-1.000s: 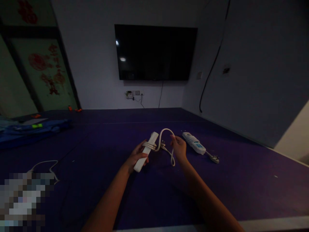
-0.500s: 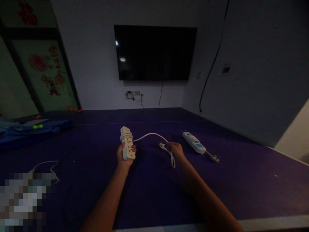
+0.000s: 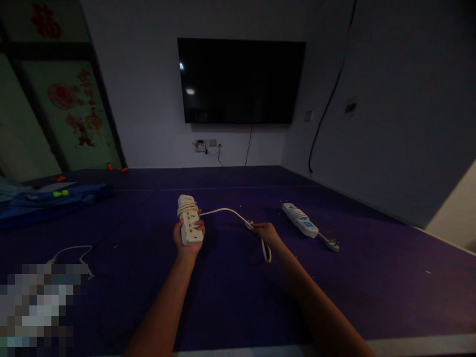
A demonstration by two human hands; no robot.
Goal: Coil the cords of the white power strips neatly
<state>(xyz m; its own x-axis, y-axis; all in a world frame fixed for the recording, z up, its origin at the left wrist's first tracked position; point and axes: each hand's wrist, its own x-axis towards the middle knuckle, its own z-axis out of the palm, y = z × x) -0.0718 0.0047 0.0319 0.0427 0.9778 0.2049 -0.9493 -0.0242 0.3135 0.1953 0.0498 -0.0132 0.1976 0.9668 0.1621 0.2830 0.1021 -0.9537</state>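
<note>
A white power strip (image 3: 192, 229) is in my left hand (image 3: 188, 243), fingers wrapped round its lower half with the sockets facing me. Several turns of its cord are wound about the strip's upper part. From there the white cord (image 3: 225, 209) arches across to my right hand (image 3: 267, 233), which is closed on it. The plug (image 3: 249, 224) shows just left of those fingers, and a loop of cord hangs below them. To the right lies a second white power strip (image 3: 300, 219), its cord wrapped round its middle and its own plug (image 3: 331, 244) at the near end.
Both strips are over a purple surface (image 3: 230, 297) with a pale front edge. Blue fabric (image 3: 55, 201) lies at the left. A blurred-out object (image 3: 40, 302) with a thin white cable is at the lower left. A television (image 3: 241, 82) hangs on the back wall.
My left hand has shifted slightly left with the power strip. My right hand has moved a little lower, and the cord's arch between the hands is flatter.
</note>
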